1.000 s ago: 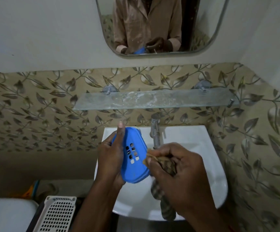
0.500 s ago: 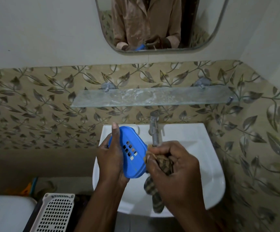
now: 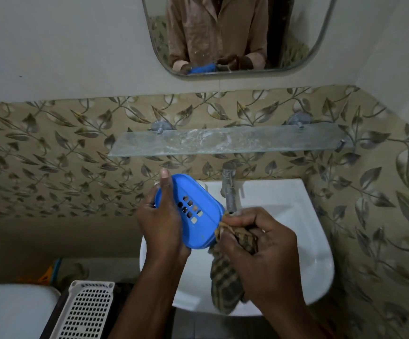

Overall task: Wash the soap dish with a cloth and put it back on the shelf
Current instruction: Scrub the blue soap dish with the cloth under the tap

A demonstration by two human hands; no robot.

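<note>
The white basin [image 3: 284, 216] fills the lower middle of the view, with the tap [image 3: 229, 187] at its back edge and the glass shelf [image 3: 225, 141] fixed to the leaf-patterned wall above it. The shelf looks smeared and carries nothing that I can see.

Over the basin's left part, the left hand [image 3: 160, 228] holds the blue soap dish [image 3: 193, 214] tilted on edge, its slotted face turned toward the camera. The dish is probably light, rigid moulded plastic. It should not bend under rubbing, but if wet or soapy it would likely be slick, so the safest hold is across its long rims, as here, not on the flat face. The drain slots also give some purchase.

The right hand [image 3: 264, 250] bunches the brown striped cloth [image 3: 225, 282], which is soft and limp. Its free end hangs down toward the basin's front rim. A bunched corner presses against the lower right edge of the dish.

The left-hand fingers [image 3: 165, 192] are curled round the dish from behind, one lying straight up along the left rim with its tip above the top edge; that hand is clamped on the dish. The right-hand fingers [image 3: 245, 217] are closed tightly on the cloth, the thumb pinching it at the dish's edge.
</note>
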